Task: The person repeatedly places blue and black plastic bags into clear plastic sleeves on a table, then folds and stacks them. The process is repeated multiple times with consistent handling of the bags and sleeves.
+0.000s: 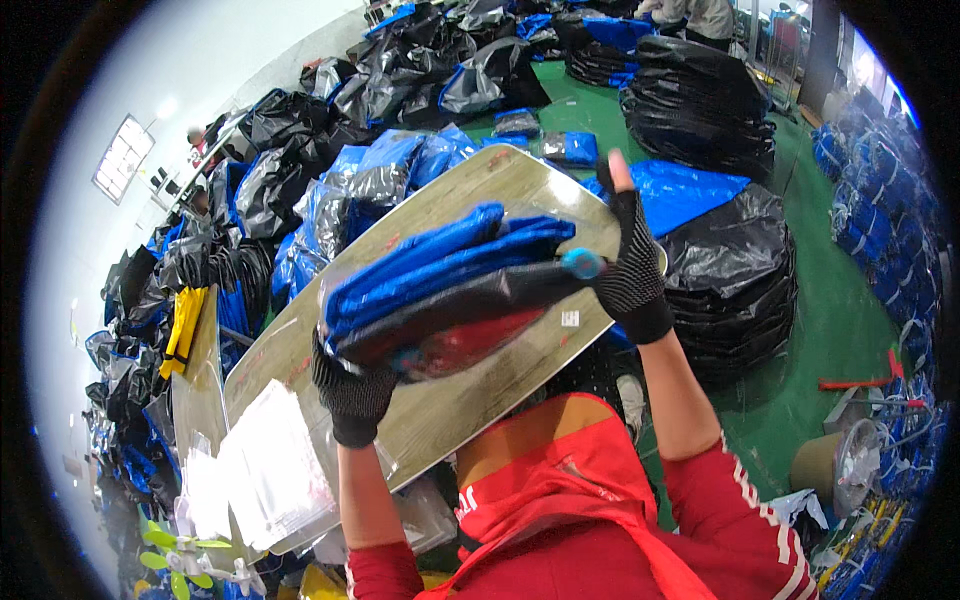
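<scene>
A folded blue and black plastic sheet bundle (pixel 455 270) is tilted over the wood-patterned table, with some red showing on its near side. My left hand (pixel 352 395), in a black knit glove, grips its left, lower end; the fingers are partly hidden by the bundle. My right hand (pixel 632 270), gloved alike with a bare fingertip, is at the bundle's right end, its visible fingers stretched upward. A round teal piece (pixel 583 263) shows between that palm and the bundle. Under the bundle lies the tabletop (pixel 500 375) with rounded corners.
Clear plastic bags (pixel 275 465) lie stacked on the table's left part. Packed blue bundles (pixel 385 165) sit beyond it. Stacked black sheets (pixel 725 280) stand on the green floor (pixel 825 300) to the right. A light-green fan (pixel 180 560) is at lower left. Another person (pixel 700 15) is far back.
</scene>
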{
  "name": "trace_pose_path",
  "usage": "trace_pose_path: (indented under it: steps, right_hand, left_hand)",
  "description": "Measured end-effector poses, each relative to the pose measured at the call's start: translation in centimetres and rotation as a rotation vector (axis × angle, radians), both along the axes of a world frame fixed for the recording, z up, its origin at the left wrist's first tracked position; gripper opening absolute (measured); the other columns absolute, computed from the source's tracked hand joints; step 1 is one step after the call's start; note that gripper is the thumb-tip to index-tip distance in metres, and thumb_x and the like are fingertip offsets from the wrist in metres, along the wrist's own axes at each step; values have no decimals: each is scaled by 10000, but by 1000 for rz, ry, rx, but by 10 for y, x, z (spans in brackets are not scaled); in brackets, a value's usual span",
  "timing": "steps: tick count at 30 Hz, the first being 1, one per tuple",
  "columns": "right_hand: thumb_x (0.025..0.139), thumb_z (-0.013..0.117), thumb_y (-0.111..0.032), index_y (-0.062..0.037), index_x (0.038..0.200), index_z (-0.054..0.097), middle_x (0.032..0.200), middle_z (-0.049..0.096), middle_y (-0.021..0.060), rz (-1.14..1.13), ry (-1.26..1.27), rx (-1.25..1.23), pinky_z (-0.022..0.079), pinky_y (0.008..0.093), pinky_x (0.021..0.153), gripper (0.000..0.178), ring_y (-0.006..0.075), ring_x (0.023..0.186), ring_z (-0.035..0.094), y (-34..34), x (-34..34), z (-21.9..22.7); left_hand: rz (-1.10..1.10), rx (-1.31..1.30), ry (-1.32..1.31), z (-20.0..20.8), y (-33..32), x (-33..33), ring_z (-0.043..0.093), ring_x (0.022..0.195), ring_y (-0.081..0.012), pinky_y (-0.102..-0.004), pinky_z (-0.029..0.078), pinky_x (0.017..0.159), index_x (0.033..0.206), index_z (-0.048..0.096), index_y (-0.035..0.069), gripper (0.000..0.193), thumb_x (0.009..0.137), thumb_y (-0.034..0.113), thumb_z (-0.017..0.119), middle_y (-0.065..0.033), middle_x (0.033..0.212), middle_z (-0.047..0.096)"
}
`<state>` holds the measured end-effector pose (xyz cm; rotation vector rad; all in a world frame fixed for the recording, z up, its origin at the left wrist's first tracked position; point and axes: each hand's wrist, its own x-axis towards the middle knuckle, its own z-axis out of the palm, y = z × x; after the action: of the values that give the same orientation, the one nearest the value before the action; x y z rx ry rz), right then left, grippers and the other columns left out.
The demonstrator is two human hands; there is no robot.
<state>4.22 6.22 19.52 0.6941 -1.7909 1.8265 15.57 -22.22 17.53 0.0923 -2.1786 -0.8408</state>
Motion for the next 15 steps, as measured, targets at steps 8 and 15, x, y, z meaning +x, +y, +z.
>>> trace_pose_path:
  steps: [8, 15]
  right_hand:
    - [944, 615, -252, -1, 1030, 706, 951, 700, 65, 109, -212, -288, 472, 254, 797, 280, 106, 853, 606, -31, 2, -38]
    - [885, 559, 16, -47, 1126, 693, 1021, 711, 56, -12, -213, -173, 468, 234, 793, 282, 84, 861, 602, -56, 10, -14]
  left_hand:
    - [-191, 753, 364, -16, 18, -10, 563, 1061, -209, -353, 445, 938, 1324, 473, 6, 687, 904, 538, 583, -89, 1149, 585]
    - [-99, 808, 285, 12, 7, 0, 617, 856, -186, -329, 474, 852, 967, 650, -26, 405, 983, 358, 521, -121, 948, 665]
